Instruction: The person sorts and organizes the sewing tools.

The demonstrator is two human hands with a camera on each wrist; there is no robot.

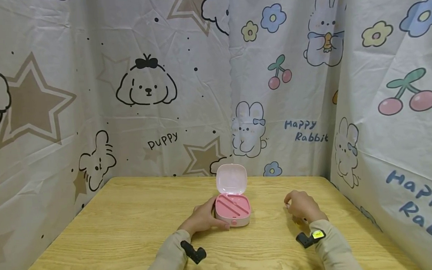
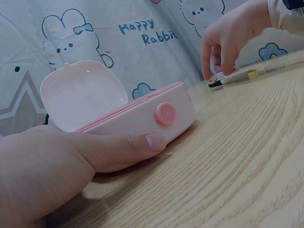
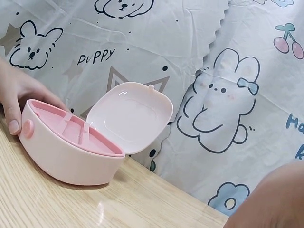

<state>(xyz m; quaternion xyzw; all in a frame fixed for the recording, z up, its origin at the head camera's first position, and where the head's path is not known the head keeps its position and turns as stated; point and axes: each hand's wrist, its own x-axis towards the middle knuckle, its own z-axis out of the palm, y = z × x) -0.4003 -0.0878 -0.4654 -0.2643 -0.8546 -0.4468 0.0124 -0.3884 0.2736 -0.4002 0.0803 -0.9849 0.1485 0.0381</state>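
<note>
My left hand (image 1: 205,218) grips the left side of a small pale pink flip-lid case (image 1: 233,221), its thumb along the front beside a round pink button (image 2: 165,114). The case's lid (image 3: 135,116) stands raised at the back. Two diagonal strips cross its pink inside (image 3: 57,124), where I see nothing else. To the right, apart from the case, my right hand (image 1: 303,206) reaches down with curled fingers. Its fingertips pinch a slim, light stick with a black end (image 2: 216,84), small and partly hidden. In the right wrist view only a blurred edge of that hand shows.
A small yellow piece (image 2: 252,74) lies on the wooden table (image 1: 140,224) close to the right hand. Printed cloth (image 1: 157,126) hangs behind the table and at both sides. Each wrist wears a black camera mount (image 1: 193,252).
</note>
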